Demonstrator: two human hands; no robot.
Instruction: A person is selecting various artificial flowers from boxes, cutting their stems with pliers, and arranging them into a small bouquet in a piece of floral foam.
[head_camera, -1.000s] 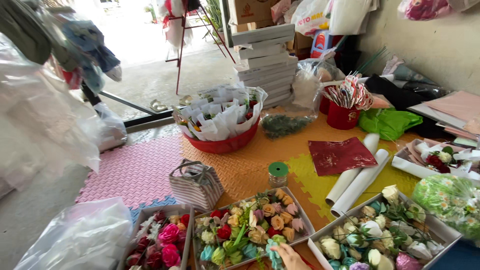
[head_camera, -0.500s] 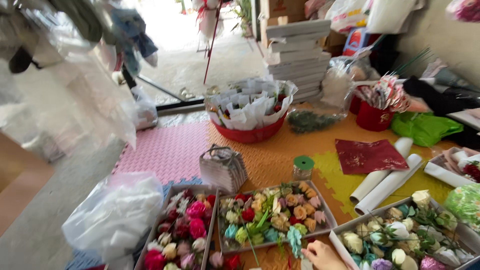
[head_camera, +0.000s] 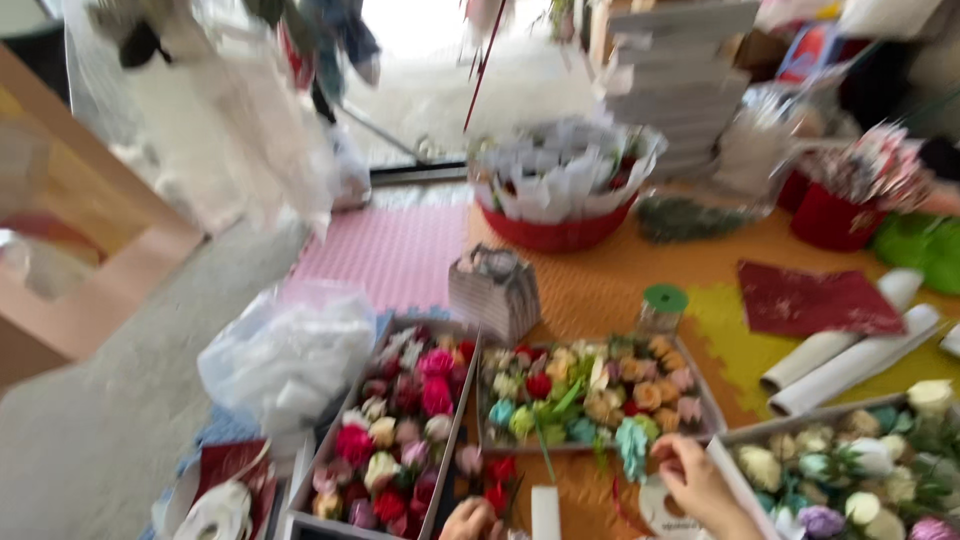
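Observation:
The view is blurred. My right hand (head_camera: 698, 482) is at the bottom right, with its fingers curled on a teal paper flower (head_camera: 632, 446) at the front edge of the middle tray of mixed flowers (head_camera: 712, 408). Only the top of my left hand (head_camera: 470, 520) shows at the bottom edge. It is beside a few loose red flowers (head_camera: 500, 482) and a small white box (head_camera: 545, 512), and its grip is hidden. A long box of red, pink and white flowers (head_camera: 305, 495) lies to its left.
A third flower tray (head_camera: 800, 418) lies at the right. Behind the trays stand a striped gift bag (head_camera: 495, 290), a green-lidded jar (head_camera: 662, 305), a red basket of white paper cones (head_camera: 560, 235), a red sheet (head_camera: 815, 300) and white rolls (head_camera: 850, 355). A plastic bag (head_camera: 290, 355) lies left.
The view has swung to the left, so everything sits further right in the picture. My left hand has come into view at the bottom edge. My right hand stays by the teal flower.

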